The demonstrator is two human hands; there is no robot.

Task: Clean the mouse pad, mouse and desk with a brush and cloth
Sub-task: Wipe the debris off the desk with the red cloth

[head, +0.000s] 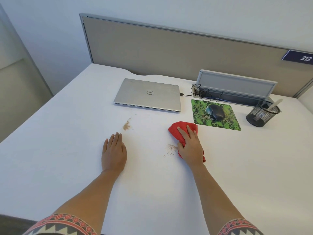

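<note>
My right hand (pixel 190 146) lies flat with straight fingers on a red cloth (pixel 179 131), pressing it to the white desk (pixel 152 184). Brown crumbs (pixel 171 148) lie just left of that hand, and a second crumb patch (pixel 127 125) lies further left. My left hand (pixel 114 151) rests palm down on the desk below that patch, holding nothing. A dark mouse (pixel 217 111) sits on the green patterned mouse pad (pixel 227 123), behind and to the right of the cloth. A white brush handle (pixel 274 104) sticks out of the pen holder.
A closed silver laptop (pixel 147 94) lies at the back centre, its cable running to a grey socket box (pixel 237 83). A black mesh pen holder (pixel 261 114) stands right of the mouse pad. A beige partition (pixel 169 48) closes the desk's back edge.
</note>
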